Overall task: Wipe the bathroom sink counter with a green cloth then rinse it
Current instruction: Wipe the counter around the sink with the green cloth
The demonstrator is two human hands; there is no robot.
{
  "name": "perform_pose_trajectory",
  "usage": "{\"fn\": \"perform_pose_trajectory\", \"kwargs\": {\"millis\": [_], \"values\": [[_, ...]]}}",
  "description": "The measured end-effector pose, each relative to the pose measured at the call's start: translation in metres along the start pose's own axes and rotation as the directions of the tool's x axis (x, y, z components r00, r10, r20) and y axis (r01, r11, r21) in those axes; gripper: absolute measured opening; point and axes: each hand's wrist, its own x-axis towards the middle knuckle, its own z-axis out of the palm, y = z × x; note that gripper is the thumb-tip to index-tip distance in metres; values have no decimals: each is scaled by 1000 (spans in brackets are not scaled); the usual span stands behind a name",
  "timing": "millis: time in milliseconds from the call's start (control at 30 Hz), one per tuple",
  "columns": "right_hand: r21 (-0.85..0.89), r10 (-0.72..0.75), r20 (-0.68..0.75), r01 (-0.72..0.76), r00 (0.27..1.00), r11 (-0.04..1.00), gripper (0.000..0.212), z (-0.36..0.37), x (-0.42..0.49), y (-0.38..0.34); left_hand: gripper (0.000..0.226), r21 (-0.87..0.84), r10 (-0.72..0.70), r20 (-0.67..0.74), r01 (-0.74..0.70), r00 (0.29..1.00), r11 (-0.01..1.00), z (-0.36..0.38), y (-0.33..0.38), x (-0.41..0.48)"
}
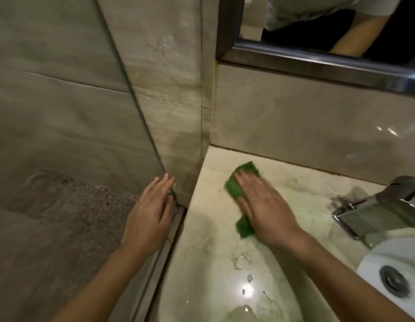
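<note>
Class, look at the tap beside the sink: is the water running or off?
Off: no stream falls from the tap into the white sink below its spout.

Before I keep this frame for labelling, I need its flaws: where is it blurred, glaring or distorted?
Head view: motion blur smears the right hand and the green cloth under it; the left hand is sharper. A white glare spot sits on the wet counter. The wide-angle lens bends the mirror frame. The light is dim and yellowish.
</note>
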Motion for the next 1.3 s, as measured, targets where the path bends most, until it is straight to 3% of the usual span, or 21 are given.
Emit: {"fn": "perform_pose_trajectory", "kwargs": {"millis": [67,233,333,433,600,700,833,1000,1100,1233,1300], "values": [[-21,40,-56,-41,998,999,52,5,27,-19,48,-51,-18,7,19,1000,999,0,3,-2],[28,-205,73,203,976,979,51,20,-26,-61,43,-118,-46,28,49,999,992,1,8,-8],[17,-74,53,73,996,997,52,5,-49,-20,42,-141,-42,38,47,998,989,-2,12,-10],[-9,62,-35,-62,997,998,52,7,-14,-19,47,-151,1,45,6,999,989,-2,19,-12],[23,-176,6,176,984,984,49,30,-49,-63,52,-186,-3,18,6,1000,982,4,33,-17],[-11,-85,-1,85,996,996,51,15,-84,-17,51,-177,0,33,6,999,984,5,42,-17],[-2,129,-67,-129,989,992,53,10,-41,-4,50,-164,75,74,-62,994,985,18,56,-22],[-21,-92,-6,91,996,996,49,20,-96,-26,49,-85,137,180,-123,974,989,33,53,-36],[-17,16,-27,-16,1000,1000,49,5,-122,16,54,34,174,203,-184,964,982,37,49,-35],[-7,194,-100,-196,976,981,50,2,-75,32,52,57,197,194,-212,961,976,39,49,-34],[21,143,-92,-142,985,990,48,10,-73,8,52,59,194,199,-209,961,976,40,47,-36]]}}
